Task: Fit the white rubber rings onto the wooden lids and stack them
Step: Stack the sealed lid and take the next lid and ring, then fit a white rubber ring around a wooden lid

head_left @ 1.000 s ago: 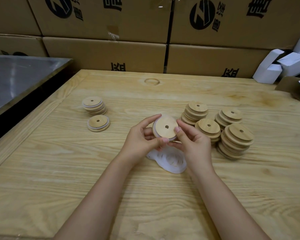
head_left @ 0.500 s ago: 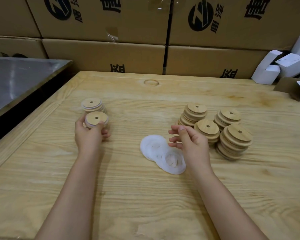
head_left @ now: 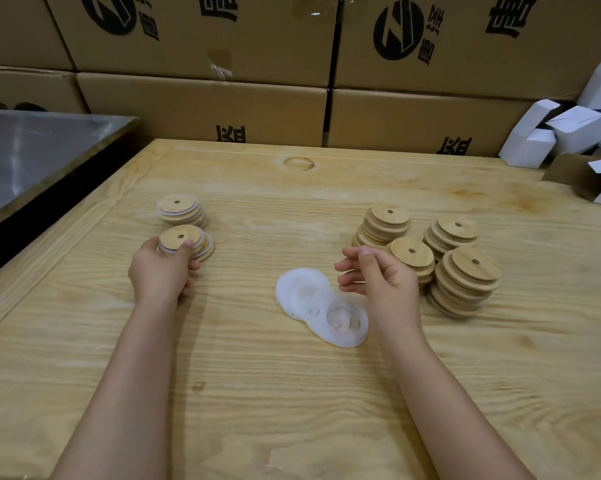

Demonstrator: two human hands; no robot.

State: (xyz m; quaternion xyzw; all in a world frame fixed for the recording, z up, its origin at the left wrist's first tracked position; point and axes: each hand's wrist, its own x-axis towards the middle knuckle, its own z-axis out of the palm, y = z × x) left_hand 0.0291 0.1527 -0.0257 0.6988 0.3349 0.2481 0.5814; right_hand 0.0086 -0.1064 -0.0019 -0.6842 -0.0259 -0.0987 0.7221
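left hand (head_left: 160,271) | grips lid (head_left: 181,237) | now at left stack (head_left: 206,249)

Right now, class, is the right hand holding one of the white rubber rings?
No, the right hand is empty, fingers loosely curled, and the white rubber rings lie on the table beside it.

L hand (head_left: 160,271) & R hand (head_left: 385,282) are seen bare, forearms too, over the wooden table (head_left: 257,393). Short plain nails are shown.
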